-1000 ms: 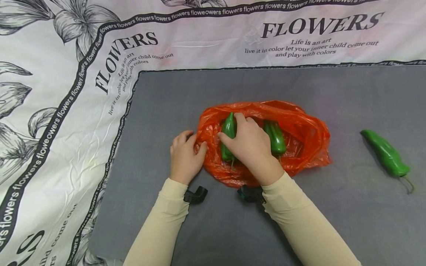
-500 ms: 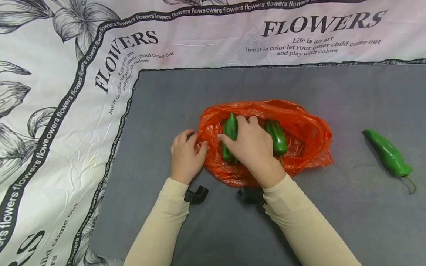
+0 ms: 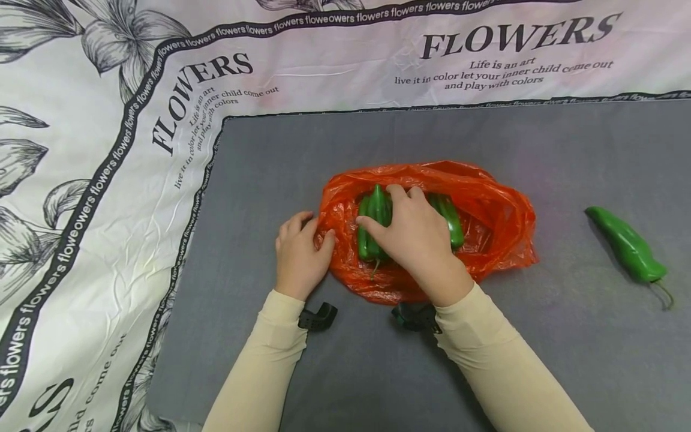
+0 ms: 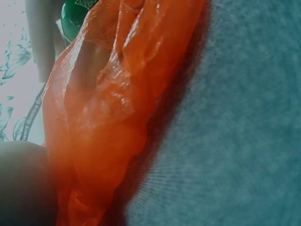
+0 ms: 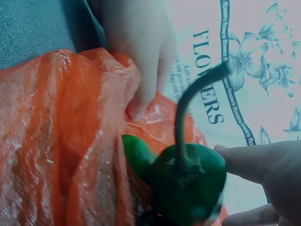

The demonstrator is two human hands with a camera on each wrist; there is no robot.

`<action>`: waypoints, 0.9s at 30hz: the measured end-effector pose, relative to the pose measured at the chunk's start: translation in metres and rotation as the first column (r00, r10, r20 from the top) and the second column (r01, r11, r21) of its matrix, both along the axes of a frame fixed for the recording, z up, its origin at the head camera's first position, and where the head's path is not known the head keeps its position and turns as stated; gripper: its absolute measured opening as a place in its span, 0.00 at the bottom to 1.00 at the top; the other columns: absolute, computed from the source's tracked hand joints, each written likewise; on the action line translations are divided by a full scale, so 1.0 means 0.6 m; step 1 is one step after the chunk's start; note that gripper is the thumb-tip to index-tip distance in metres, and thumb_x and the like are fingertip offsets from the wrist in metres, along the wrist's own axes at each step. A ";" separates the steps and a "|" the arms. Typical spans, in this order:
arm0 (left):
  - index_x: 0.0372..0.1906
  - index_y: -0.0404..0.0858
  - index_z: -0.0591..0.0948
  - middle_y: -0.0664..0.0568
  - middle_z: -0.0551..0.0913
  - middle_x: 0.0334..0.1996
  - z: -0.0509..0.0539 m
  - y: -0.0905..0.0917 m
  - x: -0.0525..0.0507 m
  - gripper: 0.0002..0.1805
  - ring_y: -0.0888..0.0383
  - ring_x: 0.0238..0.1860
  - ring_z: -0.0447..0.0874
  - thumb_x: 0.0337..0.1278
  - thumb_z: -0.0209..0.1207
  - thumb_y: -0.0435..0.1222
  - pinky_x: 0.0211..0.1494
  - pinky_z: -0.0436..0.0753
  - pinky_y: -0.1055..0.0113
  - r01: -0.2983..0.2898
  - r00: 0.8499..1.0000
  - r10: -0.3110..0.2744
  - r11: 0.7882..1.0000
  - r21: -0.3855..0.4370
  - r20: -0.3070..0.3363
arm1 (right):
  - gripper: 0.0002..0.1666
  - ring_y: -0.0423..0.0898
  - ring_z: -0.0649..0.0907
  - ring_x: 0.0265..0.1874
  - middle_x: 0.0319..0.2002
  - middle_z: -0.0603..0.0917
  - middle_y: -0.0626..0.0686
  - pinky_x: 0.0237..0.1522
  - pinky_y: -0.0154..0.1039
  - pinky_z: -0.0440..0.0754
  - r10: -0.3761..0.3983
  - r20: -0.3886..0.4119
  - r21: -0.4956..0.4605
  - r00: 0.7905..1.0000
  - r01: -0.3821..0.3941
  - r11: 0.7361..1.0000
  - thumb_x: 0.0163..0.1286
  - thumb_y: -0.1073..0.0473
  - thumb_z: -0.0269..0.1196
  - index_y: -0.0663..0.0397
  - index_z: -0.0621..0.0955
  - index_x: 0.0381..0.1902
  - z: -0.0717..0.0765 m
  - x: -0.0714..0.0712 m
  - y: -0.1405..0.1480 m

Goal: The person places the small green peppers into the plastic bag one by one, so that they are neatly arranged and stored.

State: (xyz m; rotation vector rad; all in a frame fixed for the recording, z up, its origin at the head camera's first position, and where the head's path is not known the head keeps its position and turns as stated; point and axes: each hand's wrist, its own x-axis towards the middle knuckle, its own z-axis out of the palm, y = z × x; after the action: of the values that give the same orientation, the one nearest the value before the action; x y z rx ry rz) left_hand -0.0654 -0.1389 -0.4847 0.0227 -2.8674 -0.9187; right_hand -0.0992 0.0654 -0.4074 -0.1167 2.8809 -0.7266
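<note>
An orange-red plastic bag (image 3: 507,222) lies with its mouth wide, several green peppers inside. My left hand (image 3: 303,257) holds the bag's left rim; in the right wrist view its fingers (image 5: 146,56) reach down over the plastic. My right hand (image 3: 418,240) is inside the mouth, with its thumb across a green pepper (image 3: 380,207) and its fingers on that pepper's right side. Up close, this pepper (image 5: 190,188) shows a long curved stem beside the thumb. A second pepper (image 3: 363,237) lies against its left; another pepper (image 3: 448,219) sits right of the hand.
A single green pepper (image 3: 628,245) lies outside the bag on the grey cloth (image 3: 572,336), to the right. The white flower-print border (image 3: 335,66) of the tablecloth runs along the back and left.
My right hand has shifted slightly right inside the bag. Two peppers now show side by side left of it, where one showed before. My left hand has stayed at the rim.
</note>
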 end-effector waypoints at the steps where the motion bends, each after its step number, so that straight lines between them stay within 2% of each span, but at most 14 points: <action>1: 0.59 0.34 0.86 0.41 0.76 0.67 0.000 0.001 0.000 0.22 0.38 0.71 0.66 0.74 0.59 0.45 0.73 0.61 0.40 0.000 1.000 0.000 1.000 0.001 0.001 | 0.51 0.62 0.82 0.55 0.65 0.76 0.64 0.50 0.64 0.84 0.000 0.000 -0.005 1.000 0.000 1.000 0.66 0.29 0.68 0.55 0.71 0.75 0.001 0.000 0.003; 9: 0.60 0.34 0.86 0.41 0.76 0.67 -0.003 0.002 0.002 0.23 0.38 0.71 0.66 0.73 0.59 0.46 0.74 0.60 0.40 0.001 1.000 -0.001 1.000 0.016 0.001 | 0.47 0.60 0.81 0.57 0.66 0.76 0.61 0.52 0.64 0.83 -0.005 0.009 -0.021 1.000 0.006 1.000 0.69 0.30 0.65 0.52 0.73 0.75 0.011 0.002 0.019; 13: 0.60 0.34 0.86 0.41 0.76 0.67 -0.005 0.001 0.001 0.23 0.38 0.71 0.66 0.72 0.59 0.46 0.74 0.60 0.40 -0.004 1.000 0.004 1.000 0.015 -0.003 | 0.44 0.58 0.80 0.55 0.64 0.78 0.59 0.51 0.62 0.82 -0.005 0.009 -0.049 1.000 0.005 0.999 0.70 0.31 0.64 0.51 0.74 0.73 0.019 0.004 0.024; 24: 0.59 0.33 0.86 0.41 0.76 0.67 -0.002 0.001 0.000 0.22 0.38 0.70 0.66 0.72 0.60 0.45 0.74 0.60 0.40 0.003 1.000 -0.003 1.000 0.012 -0.006 | 0.39 0.54 0.79 0.45 0.54 0.81 0.56 0.39 0.55 0.81 -0.006 -0.012 -0.063 1.000 0.005 0.998 0.70 0.34 0.66 0.49 0.77 0.70 0.035 0.013 0.048; 27: 0.59 0.34 0.86 0.41 0.76 0.67 -0.002 0.000 0.000 0.23 0.38 0.71 0.66 0.72 0.60 0.46 0.74 0.60 0.40 0.001 1.000 -0.001 1.000 0.016 -0.001 | 0.38 0.54 0.80 0.45 0.54 0.81 0.55 0.40 0.55 0.80 -0.009 -0.010 -0.072 1.000 0.008 0.997 0.70 0.34 0.66 0.49 0.77 0.70 0.037 0.013 0.056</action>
State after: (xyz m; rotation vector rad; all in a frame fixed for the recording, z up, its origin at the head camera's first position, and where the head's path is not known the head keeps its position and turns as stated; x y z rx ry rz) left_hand -0.0653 -0.1388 -0.4859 0.0229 -2.8594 -0.9419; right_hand -0.0912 0.0991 -0.3854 -0.1174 2.8676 -0.8348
